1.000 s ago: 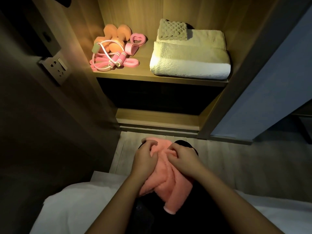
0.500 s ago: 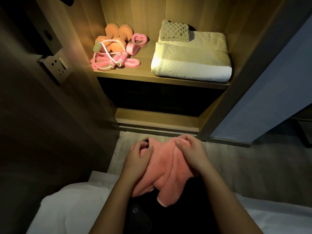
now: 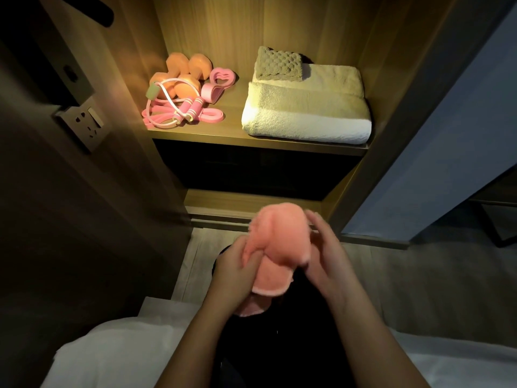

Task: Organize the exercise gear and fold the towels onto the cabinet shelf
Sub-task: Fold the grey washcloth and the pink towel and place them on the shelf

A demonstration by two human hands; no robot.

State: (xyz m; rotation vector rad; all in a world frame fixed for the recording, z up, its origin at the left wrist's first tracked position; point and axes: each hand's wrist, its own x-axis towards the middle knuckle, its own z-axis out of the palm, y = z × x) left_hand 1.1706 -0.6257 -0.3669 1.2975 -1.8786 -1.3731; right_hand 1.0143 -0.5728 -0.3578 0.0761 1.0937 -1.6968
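Nearest me, well below the cabinet shelf (image 3: 233, 127), a white bed sheet (image 3: 106, 357) lies across the bottom of the view. Above it, in front of and under that shelf, both hands hold the pink towel (image 3: 279, 242) up in the air, bunched into a soft roll. The left hand (image 3: 235, 275) has its grip closed on the towel's left side, fingers curled into the pile. The right hand (image 3: 327, 264) has an open grip, its straight fingers laid along the towel's right side.

I judge this cloth light, limp and fluffy. It will sag wherever it is unsupported, so I would take it at the hemmed edge or corners, pinching through both layers, not in the puffy middle.

On the shelf's right half lies a folded white towel (image 3: 305, 116), with a small grey waffle cloth (image 3: 279, 64) on its back part. On the shelf's left half sit orange dumbbells (image 3: 198, 65), a pink jump rope (image 3: 195, 106) and a pink band (image 3: 212, 118). Once folded, the pink towel likely belongs on top of the white towel.
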